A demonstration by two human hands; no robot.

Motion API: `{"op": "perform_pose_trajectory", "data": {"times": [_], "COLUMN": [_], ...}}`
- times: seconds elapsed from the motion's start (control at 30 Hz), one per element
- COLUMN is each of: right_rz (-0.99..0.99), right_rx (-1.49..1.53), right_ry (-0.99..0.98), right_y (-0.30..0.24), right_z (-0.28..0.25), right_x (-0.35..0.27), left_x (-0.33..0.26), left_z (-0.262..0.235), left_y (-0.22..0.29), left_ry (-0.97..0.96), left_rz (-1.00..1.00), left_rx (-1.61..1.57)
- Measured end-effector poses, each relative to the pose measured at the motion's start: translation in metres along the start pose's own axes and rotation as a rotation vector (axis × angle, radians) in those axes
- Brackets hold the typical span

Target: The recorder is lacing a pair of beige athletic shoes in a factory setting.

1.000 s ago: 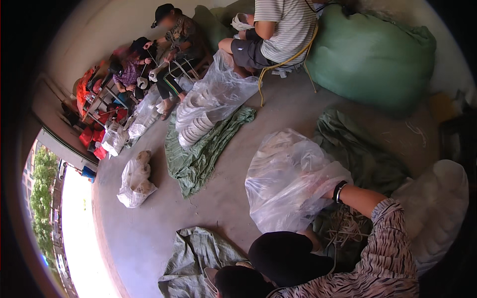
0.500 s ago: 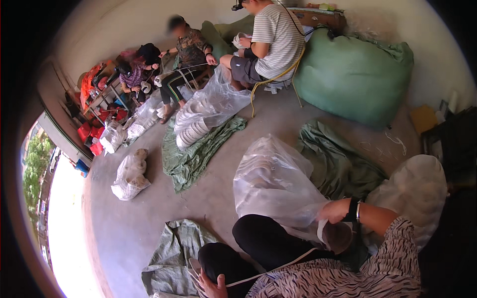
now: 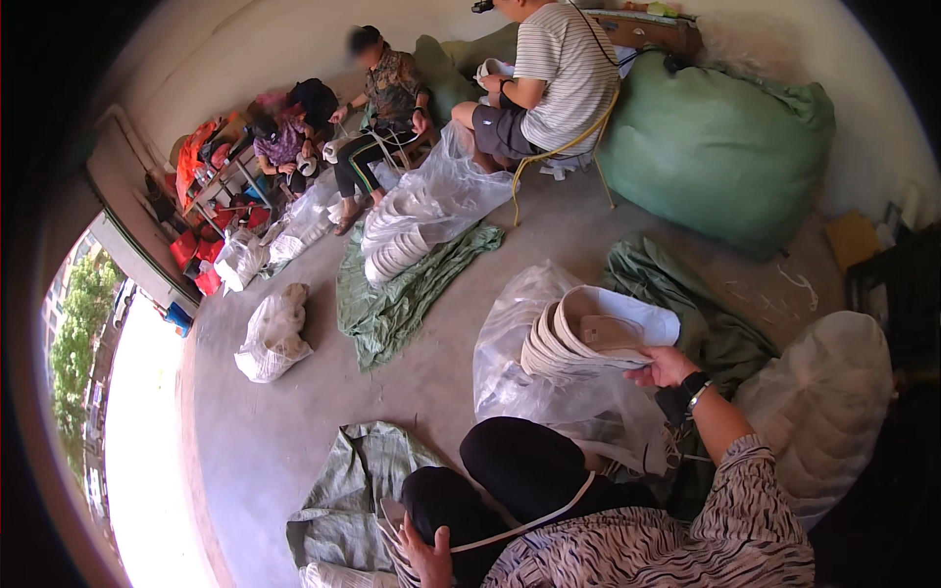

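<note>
My right hand is closed on the near brim of an off-white fabric hat, thumb on top. That hat tops a tilted stack of several nested hats. The stack leans out over a clear plastic bag in front of my knees. By my left knee, my left hand curls around pale, layered pieces that look like more hats, partly hidden at the lower edge. A thin white band runs across my lap from near that hand.
Green woven sheets lie at my left, ahead and right. A bulging clear bag stands at my right. A knotted bag sits on the floor. Beyond are a seated person, two other workers and a large green sack.
My right hand has moved forward, away from my lap. The nested hats now show above the bag, where plastic was before. My left hand stays by my knee; the view has shifted slightly.
</note>
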State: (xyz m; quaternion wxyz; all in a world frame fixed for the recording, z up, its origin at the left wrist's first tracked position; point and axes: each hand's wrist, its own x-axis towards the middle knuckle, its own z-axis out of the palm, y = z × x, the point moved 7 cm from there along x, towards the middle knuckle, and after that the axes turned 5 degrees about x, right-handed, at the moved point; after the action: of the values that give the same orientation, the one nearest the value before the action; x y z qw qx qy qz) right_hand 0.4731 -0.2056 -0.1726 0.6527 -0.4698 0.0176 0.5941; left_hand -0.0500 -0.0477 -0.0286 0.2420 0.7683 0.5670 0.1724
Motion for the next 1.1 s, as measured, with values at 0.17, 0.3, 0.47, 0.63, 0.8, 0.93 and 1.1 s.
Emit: {"op": "perform_pose_trajectory", "data": {"times": [0.17,0.3,0.47,0.63,0.8,0.93,1.1], "right_rz": [-0.261,-0.298,-0.42,-0.667,-0.857,-0.931,-1.379], "right_rx": [-1.095,-1.135,-1.617,-1.705,-1.156,-0.635,-0.696], "right_ry": [0.696,0.685,0.554,0.441,0.253,-0.04,-0.189], "right_y": [0.07,0.051,0.014,-0.002,-0.032,-0.027,-0.031], "right_z": [-0.025,0.021,0.068,0.115,0.205,0.262,0.334], "right_x": [0.035,0.024,0.017,0.013,-0.028,-0.057,-0.1], "left_x": [0.011,0.011,0.017,0.016,-0.013,-0.043,-0.078], "left_z": [0.014,0.018,0.027,0.031,0.006,-0.002,-0.004], "left_y": [0.008,0.003,0.007,0.011,0.023,0.023,-0.008], "left_ry": [-0.043,-0.035,-0.038,-0.058,-0.092,-0.09,-0.183], "left_rz": [0.031,0.044,0.072,0.082,0.138,0.227,0.211], "left_rx": [0.039,0.052,0.118,0.094,0.117,0.148,0.011]}}
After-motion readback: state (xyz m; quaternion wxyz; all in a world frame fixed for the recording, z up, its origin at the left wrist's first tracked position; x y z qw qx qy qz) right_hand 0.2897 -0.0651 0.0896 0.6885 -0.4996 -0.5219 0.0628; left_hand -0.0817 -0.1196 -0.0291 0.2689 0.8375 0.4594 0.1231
